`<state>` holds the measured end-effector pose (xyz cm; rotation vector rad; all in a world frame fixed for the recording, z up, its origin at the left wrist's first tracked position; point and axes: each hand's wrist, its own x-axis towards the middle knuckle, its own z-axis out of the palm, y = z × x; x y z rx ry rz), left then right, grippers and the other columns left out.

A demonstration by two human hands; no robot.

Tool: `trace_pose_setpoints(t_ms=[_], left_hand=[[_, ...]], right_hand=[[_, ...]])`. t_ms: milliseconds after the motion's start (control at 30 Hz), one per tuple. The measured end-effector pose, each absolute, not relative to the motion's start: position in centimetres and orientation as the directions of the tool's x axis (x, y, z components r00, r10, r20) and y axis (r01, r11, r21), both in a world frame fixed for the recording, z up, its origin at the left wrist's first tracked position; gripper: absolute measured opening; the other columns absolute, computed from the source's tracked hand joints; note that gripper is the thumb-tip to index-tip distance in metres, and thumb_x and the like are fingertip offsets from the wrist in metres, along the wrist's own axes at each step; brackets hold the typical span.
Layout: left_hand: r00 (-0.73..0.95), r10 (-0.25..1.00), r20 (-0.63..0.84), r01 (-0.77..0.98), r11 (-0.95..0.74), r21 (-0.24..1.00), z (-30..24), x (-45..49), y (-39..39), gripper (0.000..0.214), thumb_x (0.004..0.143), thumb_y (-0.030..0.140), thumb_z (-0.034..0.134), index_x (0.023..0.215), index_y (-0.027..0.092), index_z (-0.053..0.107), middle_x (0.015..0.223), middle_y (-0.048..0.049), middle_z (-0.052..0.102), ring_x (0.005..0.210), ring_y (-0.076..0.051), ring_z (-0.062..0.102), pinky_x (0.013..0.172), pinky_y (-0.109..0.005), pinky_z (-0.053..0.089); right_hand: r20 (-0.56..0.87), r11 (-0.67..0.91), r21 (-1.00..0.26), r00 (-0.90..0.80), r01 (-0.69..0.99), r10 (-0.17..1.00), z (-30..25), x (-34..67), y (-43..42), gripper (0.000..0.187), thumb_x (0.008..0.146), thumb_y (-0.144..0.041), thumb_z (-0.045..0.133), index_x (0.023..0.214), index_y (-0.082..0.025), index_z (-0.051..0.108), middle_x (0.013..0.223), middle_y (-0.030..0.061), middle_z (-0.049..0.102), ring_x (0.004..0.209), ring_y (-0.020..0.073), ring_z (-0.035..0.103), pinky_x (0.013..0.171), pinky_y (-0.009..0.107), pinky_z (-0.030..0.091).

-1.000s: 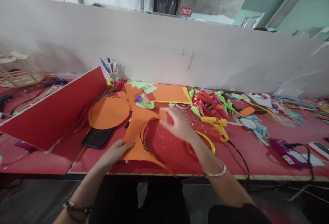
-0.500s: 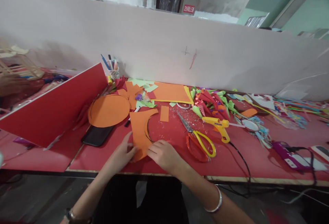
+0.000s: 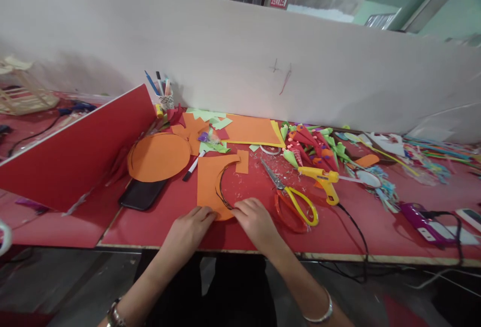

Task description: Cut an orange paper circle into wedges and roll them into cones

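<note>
An orange paper offcut [image 3: 210, 182] with a curved cut edge and a dark line along it lies on the red table [image 3: 368, 242] in front of me. My left hand [image 3: 190, 227] rests on its near left corner, fingers curled against the paper. On the near right end of the curve sits my right hand [image 3: 255, 222], fingertips pinched on the paper's edge. A small orange strip [image 3: 242, 161] lies just beyond the offcut.
Scissors with yellow and red handles [image 3: 291, 199] lie right of my hand, a yellow glue gun [image 3: 323, 179] with its cord further right. An orange paper disc [image 3: 160, 156], a black phone [image 3: 140, 193], a marker [image 3: 192, 166], a red board [image 3: 75, 151] and paper cones [image 3: 311, 146] surround them.
My right hand came back from reaching over the table and settled on the offcut's near edge. The offcut was turned and shifted right; its long trailing strip no longer shows.
</note>
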<state>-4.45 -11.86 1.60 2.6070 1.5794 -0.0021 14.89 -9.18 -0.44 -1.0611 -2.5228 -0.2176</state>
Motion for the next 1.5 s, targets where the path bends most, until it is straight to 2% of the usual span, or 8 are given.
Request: trace_pose_setpoints(t_ms=[200,333,500,700,833,1033,1167,1500], left_hand=[[0.431,0.897,-0.100,0.900,-0.435,-0.023,1.9,-3.3,-12.8,0.037,0.079,0.001,0.042,0.113,0.014,0.052,0.103,-0.0081,0.059,0.092,-0.020,0.057,0.064,-0.029,0.054],[0.387,0.919,-0.068,0.921,-0.389,-0.018,1.6,-2.6,-13.2,0.038,0.079,-0.001,0.041,0.112,0.014,0.054,0.103,-0.0086,0.060,0.091,-0.020,0.058,0.063,-0.027,0.055],[0.309,0.951,-0.016,0.950,-0.308,0.056,1.3,-2.7,-13.1,0.040,0.078,0.000,0.042,0.112,0.017,0.054,0.103,-0.0080,0.062,0.090,-0.020,0.060,0.058,-0.025,0.055],[0.292,0.955,0.046,0.951,-0.295,0.095,0.5,-3.0,-13.1,0.039,0.080,0.002,0.041,0.115,0.016,0.052,0.105,-0.0089,0.062,0.090,-0.021,0.061,0.061,-0.028,0.055],[0.356,0.933,0.047,0.932,-0.358,0.056,0.4,-2.4,-13.5,0.044,0.077,-0.002,0.039,0.116,0.014,0.051,0.105,-0.0095,0.063,0.092,-0.021,0.060,0.058,-0.027,0.055],[0.406,0.909,0.088,0.912,-0.410,0.024,0.4,-2.2,-13.8,0.045,0.075,-0.004,0.039,0.115,0.014,0.052,0.102,-0.0092,0.063,0.090,-0.019,0.060,0.058,-0.023,0.055],[0.422,0.895,0.145,0.896,-0.436,0.085,-0.3,-2.7,-14.0,0.038,0.077,-0.002,0.039,0.105,0.016,0.057,0.105,-0.0091,0.061,0.095,-0.019,0.059,0.059,-0.023,0.055],[0.352,0.910,0.218,0.877,-0.402,0.262,-0.4,-3.3,-13.9,0.028,0.084,0.033,0.046,0.107,0.019,0.054,0.096,-0.0071,0.064,0.085,-0.018,0.061,0.063,-0.025,0.051]], right_hand=[[0.525,0.424,0.022,-0.372,0.905,0.765,-0.9,17.5,-10.6,0.018,0.084,-0.016,0.049,0.093,-0.021,0.063,0.070,0.0037,0.056,0.068,0.0180,0.047,0.066,0.031,0.036],[0.566,0.290,-0.269,-0.093,0.919,0.819,-1.2,16.9,-11.9,0.021,0.087,-0.026,0.044,0.095,-0.014,0.058,0.070,0.0047,0.058,0.066,0.0163,0.053,0.063,0.027,0.039],[0.277,0.170,-0.578,-0.003,0.798,0.961,-0.3,15.6,-13.2,0.028,0.086,-0.033,0.042,0.068,-0.018,0.058,0.056,0.0013,0.057,0.052,0.0129,0.052,0.052,0.023,0.038],[0.050,0.040,-0.822,0.001,0.568,0.999,1.0,14.1,-12.3,0.035,0.084,-0.040,0.043,0.098,-0.013,0.059,0.067,0.0044,0.066,0.057,0.0144,0.061,0.053,0.022,0.045],[0.096,0.064,-0.684,0.003,0.727,0.995,1.1,13.3,-10.5,0.040,0.083,-0.041,0.045,0.105,-0.010,0.058,0.077,0.0098,0.068,0.070,0.0207,0.064,0.062,0.028,0.047],[0.140,0.220,-0.431,-0.176,0.875,0.974,-0.2,12.5,-10.0,0.032,0.086,-0.014,0.039,0.115,-0.008,0.052,0.097,0.0152,0.064,0.092,0.0234,0.060,0.075,0.032,0.048],[0.182,0.387,-0.258,-0.349,0.886,0.920,-1.1,12.8,-10.8,0.048,0.082,-0.001,0.035,0.128,-0.012,0.040,0.111,0.0154,0.055,0.103,0.0225,0.053,0.080,0.032,0.048],[0.149,0.498,-0.036,-0.488,0.866,0.860,-0.4,13.6,-10.1,0.048,0.083,-0.004,0.037,0.126,-0.023,0.044,0.118,0.0136,0.050,0.097,0.0241,0.050,0.077,0.037,0.046]])
